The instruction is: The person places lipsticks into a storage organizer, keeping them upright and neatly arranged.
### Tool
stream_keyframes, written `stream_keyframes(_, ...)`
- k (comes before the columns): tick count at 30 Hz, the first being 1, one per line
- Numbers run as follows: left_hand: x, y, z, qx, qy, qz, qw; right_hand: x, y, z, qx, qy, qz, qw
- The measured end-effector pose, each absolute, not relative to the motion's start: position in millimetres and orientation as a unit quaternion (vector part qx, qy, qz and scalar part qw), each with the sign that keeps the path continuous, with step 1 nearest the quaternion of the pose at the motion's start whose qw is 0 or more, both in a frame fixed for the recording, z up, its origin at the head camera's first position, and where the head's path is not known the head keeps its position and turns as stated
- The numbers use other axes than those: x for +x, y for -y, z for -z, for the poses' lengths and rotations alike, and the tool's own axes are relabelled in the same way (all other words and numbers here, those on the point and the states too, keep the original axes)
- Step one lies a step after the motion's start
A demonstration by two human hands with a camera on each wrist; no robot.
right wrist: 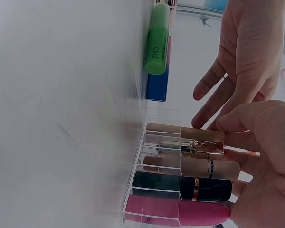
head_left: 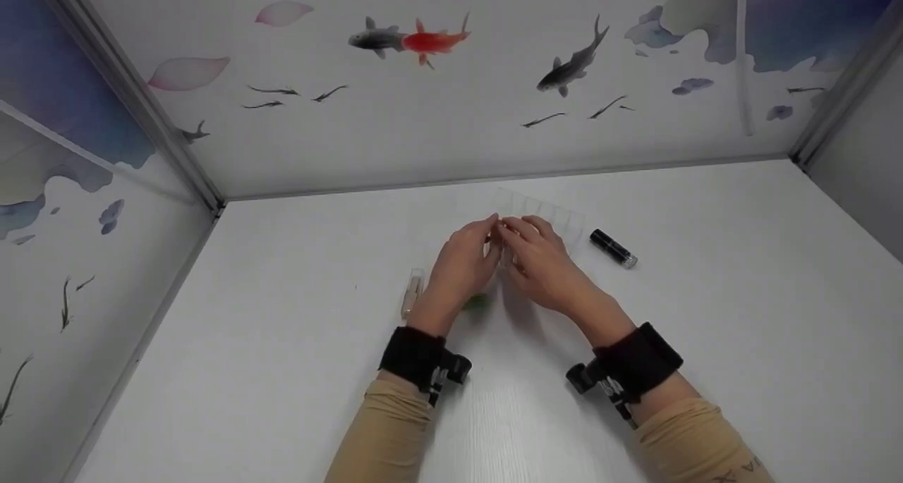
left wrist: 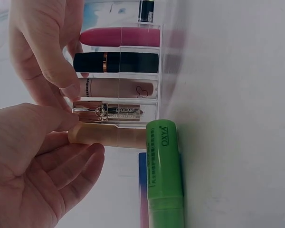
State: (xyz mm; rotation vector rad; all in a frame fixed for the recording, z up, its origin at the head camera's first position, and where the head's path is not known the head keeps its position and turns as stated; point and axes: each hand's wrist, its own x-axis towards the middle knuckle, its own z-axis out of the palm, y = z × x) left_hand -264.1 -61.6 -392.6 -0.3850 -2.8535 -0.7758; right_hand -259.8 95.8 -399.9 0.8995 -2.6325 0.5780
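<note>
**Beige tube set at the end slot of the clear rack**

A beige tube (left wrist: 107, 135) is pinched at its top by the left hand (left wrist: 35, 161) and stands in the end slot of the rack (left wrist: 159, 66), beside a clear-cased tube (left wrist: 115, 112). The right hand (right wrist: 261, 156) is laid against the neighbouring tubes; whether its grip is closed cannot be told. The tube is judged light, stiff and slick, best held by its cap. A green tube (left wrist: 164, 173) stands on the worktop (head_left: 705, 328)
</note>
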Motion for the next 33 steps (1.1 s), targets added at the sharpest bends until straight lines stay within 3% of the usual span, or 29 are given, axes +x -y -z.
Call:
stream_keyframes(20,-263.1,63.4,392.6,-0.136,0.945,0.284,0.087,-258.1,-98.6,396.4,0.306,0.920,-0.204,0.138)
stream_keyframes(33,-255.8,68.7,381.3,-0.108,0.936,0.318,0.108,-254.9,-104.5,385.1,0.318,0.889,-0.254,0.211)
